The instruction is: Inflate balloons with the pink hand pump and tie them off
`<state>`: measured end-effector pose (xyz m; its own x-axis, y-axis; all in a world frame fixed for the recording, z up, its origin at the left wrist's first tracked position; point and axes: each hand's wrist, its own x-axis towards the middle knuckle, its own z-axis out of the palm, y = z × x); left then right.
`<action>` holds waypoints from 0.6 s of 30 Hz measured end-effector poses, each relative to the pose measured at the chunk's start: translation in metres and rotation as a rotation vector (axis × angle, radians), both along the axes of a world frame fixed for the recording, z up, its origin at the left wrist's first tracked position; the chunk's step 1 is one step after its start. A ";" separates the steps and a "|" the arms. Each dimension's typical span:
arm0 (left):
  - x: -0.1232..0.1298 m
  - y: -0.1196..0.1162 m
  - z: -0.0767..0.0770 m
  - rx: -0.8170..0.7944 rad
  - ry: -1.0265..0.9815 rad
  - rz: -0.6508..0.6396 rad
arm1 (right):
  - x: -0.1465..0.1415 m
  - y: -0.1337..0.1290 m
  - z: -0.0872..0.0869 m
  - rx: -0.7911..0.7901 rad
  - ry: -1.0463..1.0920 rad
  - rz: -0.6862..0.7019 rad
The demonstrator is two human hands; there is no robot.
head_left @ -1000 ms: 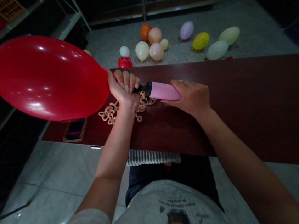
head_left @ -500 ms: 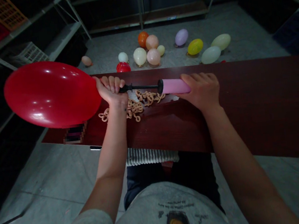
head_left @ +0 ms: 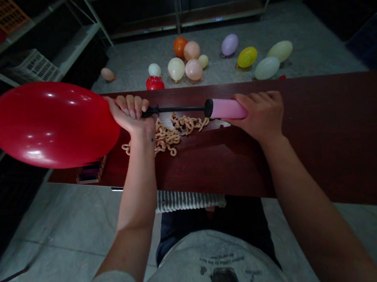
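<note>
A large red balloon [head_left: 52, 124], blown up, hangs at the left above the table. My left hand [head_left: 132, 113] is closed where the balloon's neck meets the black end of a hand pump; the neck itself is hidden by the fingers. My right hand [head_left: 261, 113] wraps round the pink barrel of the balloon pump [head_left: 227, 108]. Between the hands a stretch of black rod shows. Under the rod, a heap of beige twisted balloons [head_left: 166, 136] lies on the dark red table [head_left: 335, 130].
Several small balloons in orange, peach, white, purple and yellow lie on the floor [head_left: 128, 80] beyond the table. A blurred dark object [head_left: 90, 171] lies at the table's left end. Shelves [head_left: 77, 47] with crates stand left and behind.
The balloon and my left hand have moved left, while my right hand has gone slightly right. The balloon looks slightly larger, and a little more black rod shows.
</note>
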<state>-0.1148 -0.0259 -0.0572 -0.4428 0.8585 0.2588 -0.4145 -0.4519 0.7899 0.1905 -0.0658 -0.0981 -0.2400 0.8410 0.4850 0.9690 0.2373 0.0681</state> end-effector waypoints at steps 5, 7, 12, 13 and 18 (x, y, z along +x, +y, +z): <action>0.007 -0.003 0.005 -0.064 -0.157 0.005 | -0.011 -0.003 0.001 -0.059 -0.003 0.049; 0.014 -0.007 0.008 -0.129 -0.193 0.012 | -0.019 -0.007 0.003 -0.098 0.008 0.076; 0.038 -0.017 0.011 -0.105 -0.111 -0.049 | -0.044 -0.015 0.002 -0.121 0.077 0.136; 0.043 -0.019 0.010 -0.097 -0.105 -0.073 | -0.048 -0.015 0.000 -0.112 0.089 0.144; 0.061 -0.025 0.007 -0.124 -0.244 -0.184 | -0.059 -0.015 -0.006 -0.090 0.119 0.169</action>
